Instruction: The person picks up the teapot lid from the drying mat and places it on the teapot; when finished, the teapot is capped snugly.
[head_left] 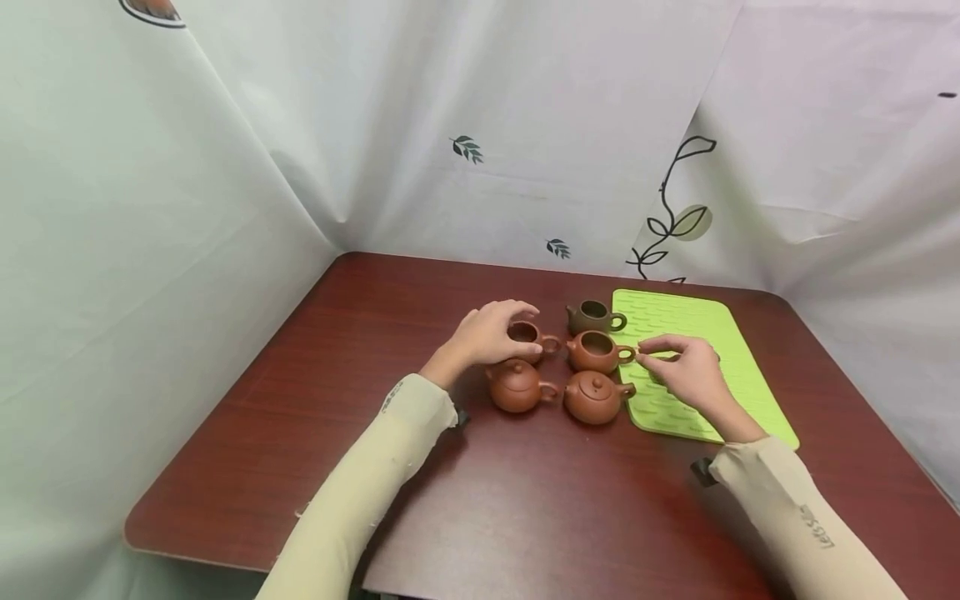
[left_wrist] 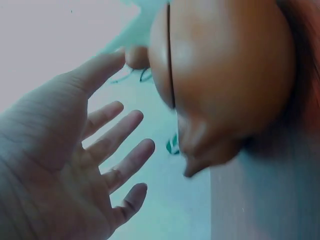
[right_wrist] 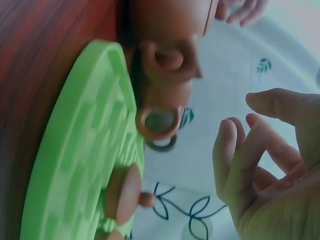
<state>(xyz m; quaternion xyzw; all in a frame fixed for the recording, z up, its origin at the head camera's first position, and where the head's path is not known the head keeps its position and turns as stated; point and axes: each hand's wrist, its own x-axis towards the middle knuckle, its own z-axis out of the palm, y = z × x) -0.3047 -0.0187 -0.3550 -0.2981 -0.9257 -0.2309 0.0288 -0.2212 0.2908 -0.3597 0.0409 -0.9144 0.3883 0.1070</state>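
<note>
My left hand (head_left: 491,333) hovers over an open reddish-brown clay teapot (head_left: 525,332), fingers spread and partly hiding it. In the left wrist view a lidded teapot (left_wrist: 230,75) fills the right side; the thumb is by its lid knob, and whether they touch I cannot tell. That teapot (head_left: 516,390) stands in front of the open one. My right hand (head_left: 686,368) is above the green mat (head_left: 738,387), fingers bent and holding nothing. Nearest it is another open teapot (head_left: 591,362), its handle towards the fingertips. A clay lid (right_wrist: 122,195) lies on the mat.
A second lidded teapot (head_left: 592,400) stands at front right of the group, a dark brown open teapot (head_left: 588,326) at the back. Part of another lid (right_wrist: 114,236) shows on the mat. The dark red table (head_left: 375,333) meets white curtains (head_left: 525,167) behind.
</note>
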